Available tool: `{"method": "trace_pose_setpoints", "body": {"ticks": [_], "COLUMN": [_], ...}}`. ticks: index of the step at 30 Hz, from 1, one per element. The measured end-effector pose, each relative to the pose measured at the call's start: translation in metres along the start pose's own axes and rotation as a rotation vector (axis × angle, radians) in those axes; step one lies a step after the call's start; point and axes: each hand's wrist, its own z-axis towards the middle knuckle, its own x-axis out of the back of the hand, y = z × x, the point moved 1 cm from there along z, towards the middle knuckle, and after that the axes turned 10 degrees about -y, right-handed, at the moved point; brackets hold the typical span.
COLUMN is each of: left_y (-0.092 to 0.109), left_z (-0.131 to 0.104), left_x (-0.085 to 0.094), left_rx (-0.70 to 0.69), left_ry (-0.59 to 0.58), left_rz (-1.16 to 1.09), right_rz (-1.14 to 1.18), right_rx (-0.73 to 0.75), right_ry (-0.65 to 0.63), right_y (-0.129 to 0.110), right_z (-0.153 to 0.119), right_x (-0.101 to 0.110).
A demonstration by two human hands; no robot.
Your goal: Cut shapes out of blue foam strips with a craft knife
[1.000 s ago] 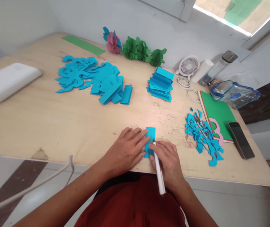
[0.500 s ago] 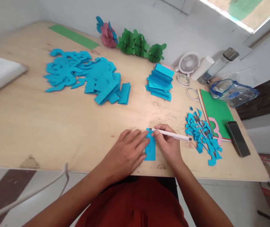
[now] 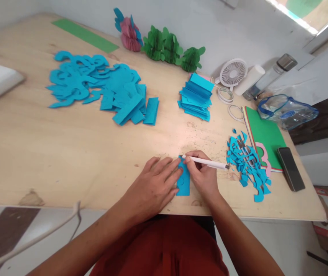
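Note:
Near the table's front edge lies a small blue paper rectangle (image 3: 184,182) with a thin curved line drawn on it. My left hand (image 3: 156,184) is flat, fingers stretched out, its fingertips pressing on the paper's left side. A white pen (image 3: 207,161) is pinched in my right hand (image 3: 204,174), its tip at the paper's upper left corner and its dark end pointing right. To the right of that hand is a heap of blue paper scraps (image 3: 247,163). Further back are a stack of folded blue papers (image 3: 195,97) and a large pile of blue cut-outs and rectangles (image 3: 95,84).
On the right lie a black phone (image 3: 290,168), a green sheet (image 3: 264,134), a pink cut-out (image 3: 263,157) and a clear pouch (image 3: 289,113). A small fan (image 3: 233,73), tape rolls (image 3: 225,94) and a bottle (image 3: 270,76) stand behind. Green paper ornaments (image 3: 164,46) line the wall.
The camera view has shifted slightly, so background things sit a little higher. Both hands stay almost in place, with the pen still at the paper's top edge.

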Motion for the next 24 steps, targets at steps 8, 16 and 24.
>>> {"method": "trace_pose_setpoints", "body": {"ticks": [8,16,24], "left_y": [0.0005,0.0005,0.0001], "left_z": [0.0005,0.0002,0.0002], "left_x": [0.0006,0.0004,-0.0002], "left_rx": [0.004,0.002,0.003], "left_ry": [-0.003,0.001,-0.015], "left_rz": [0.001,0.006,0.001], "right_rz": [-0.025,-0.045,-0.116], "right_rx": [0.005,0.013,0.020], "right_ry": [-0.021,-0.022,-0.032], "right_y": [-0.0005,-0.0002,-0.0017], "right_z": [0.0004,-0.0001,-0.0016], "right_x": [0.0001,0.0000,-0.0003]}}
